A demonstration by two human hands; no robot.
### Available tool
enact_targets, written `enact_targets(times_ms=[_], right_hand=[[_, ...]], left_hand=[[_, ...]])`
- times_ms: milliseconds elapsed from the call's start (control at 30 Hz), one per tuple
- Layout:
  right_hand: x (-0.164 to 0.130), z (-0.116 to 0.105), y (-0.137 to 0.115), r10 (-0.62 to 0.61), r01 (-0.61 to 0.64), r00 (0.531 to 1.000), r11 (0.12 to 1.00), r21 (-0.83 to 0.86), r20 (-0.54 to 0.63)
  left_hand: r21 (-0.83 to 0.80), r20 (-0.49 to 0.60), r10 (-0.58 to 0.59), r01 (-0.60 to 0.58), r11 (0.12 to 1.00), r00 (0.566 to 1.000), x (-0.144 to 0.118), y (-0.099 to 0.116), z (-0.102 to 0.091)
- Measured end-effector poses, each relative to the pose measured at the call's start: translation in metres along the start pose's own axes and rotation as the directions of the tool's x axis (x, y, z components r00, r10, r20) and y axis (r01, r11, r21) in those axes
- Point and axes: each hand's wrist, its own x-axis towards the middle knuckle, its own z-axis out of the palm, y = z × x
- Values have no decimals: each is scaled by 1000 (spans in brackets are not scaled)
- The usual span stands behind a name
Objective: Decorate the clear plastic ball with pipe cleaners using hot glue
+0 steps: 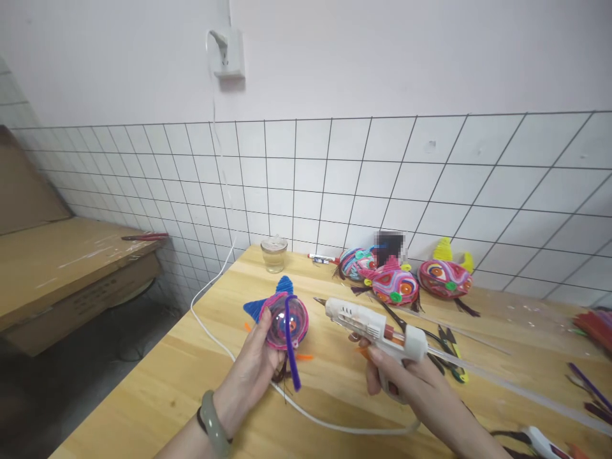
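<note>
1. The left hand (261,363), at the centre bottom of the frame, pinches a round craft piece (271,339), thumb on its near side and fingers beneath; a bracelet (215,424) circles that wrist.
2. The craft piece sits near the middle of the frame, with pink winding, a clear dome, and two blue points (284,284) at its upper left. A purple fuzzy strip (292,357) crosses the front of the dome; whether it is fastened there, I cannot tell.
3. The right hand (399,376), right of centre, is wrapped around the handle of a white glue gun (354,317). The nozzle points left toward the craft piece, apart from it; a clear glue stick (516,380) trails from the back toward the right edge.
4. Both hands are above a wooden counter (191,376). A white cord (329,426) curves across it, below the hands in the frame.
5. Farther back, right of centre, three decorated pieces (445,278) lie near the tiled wall (315,175). A marker (322,259) and a glass cup (274,257) are left of them.
6. Yellow-handled pliers (452,352) lie behind the right hand.
</note>
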Motion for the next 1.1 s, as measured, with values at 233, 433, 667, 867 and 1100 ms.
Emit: enact_targets(times_ms=[233, 433, 667, 867, 1100], right_hand=[[-10, 9, -11, -1, 2, 1000, 999, -38, 11], [-18, 22, -21, -17, 17, 1000, 1000, -3, -3], [-21, 24, -15, 8, -8, 1000, 998, -61, -7], [-20, 24, -17, 0, -1, 1000, 996, -91, -14], [-20, 26, -20, -15, 12, 998, 998, -63, -57]], left_hand=[[41, -10, 88, -87, 995, 996, 2, 1, 0], [68, 66, -45, 40, 997, 997, 0, -4, -3], [115, 38, -63, 58, 992, 997, -2, -8, -1], [130, 23, -89, 85, 988, 996, -4, -8, 2], [152, 1, -83, 81, 985, 997, -6, -9, 4]])
